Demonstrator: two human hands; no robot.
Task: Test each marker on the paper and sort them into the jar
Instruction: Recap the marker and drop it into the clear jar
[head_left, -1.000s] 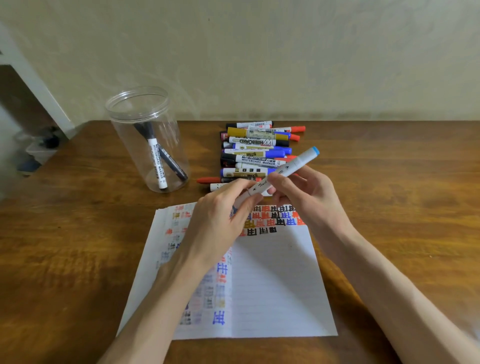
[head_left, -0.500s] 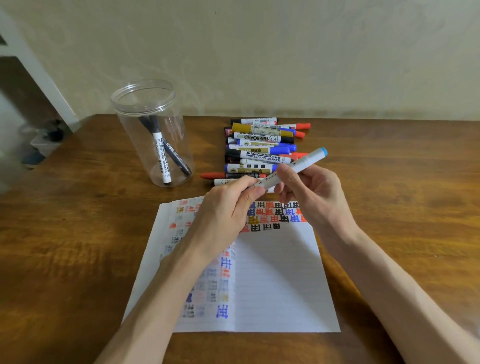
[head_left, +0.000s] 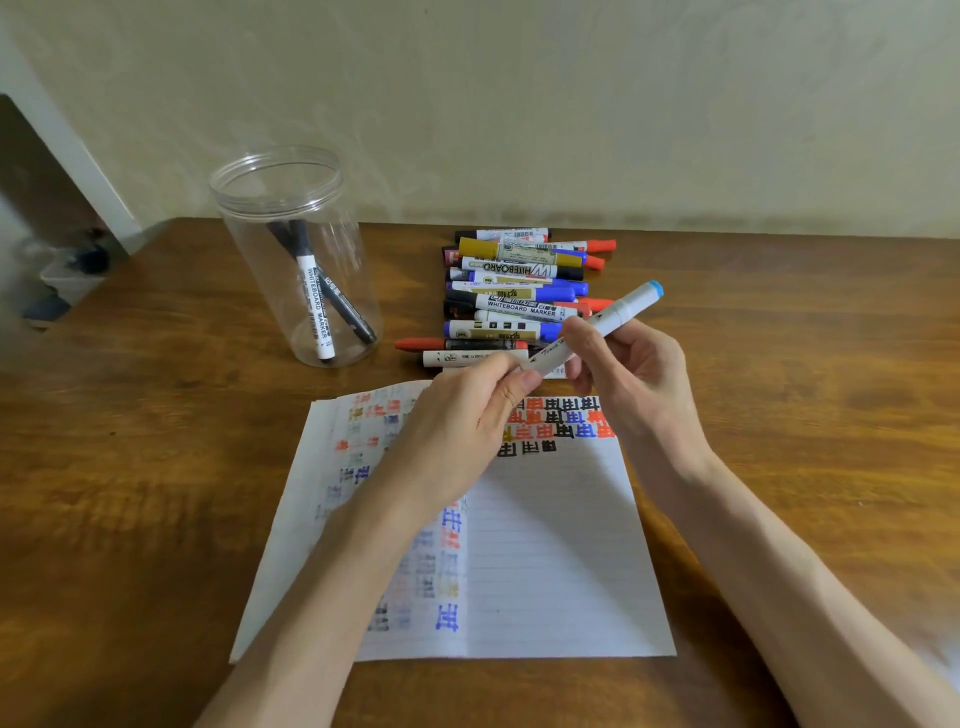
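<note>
Both hands grip the marker (head_left: 592, 335) slanting up-right over the paper (head_left: 545, 545): left hand (head_left: 467, 415) pinches the near end, right hand (head_left: 628, 364) the middle.

Brown wooden table (head_left: 156, 493); cream wall (head_left: 571, 104) behind.

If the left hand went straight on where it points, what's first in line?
Probably the right hand, gripping the same white blue-capped marker just ahead; beyond that, the marker pile. Depth unclear.
</note>
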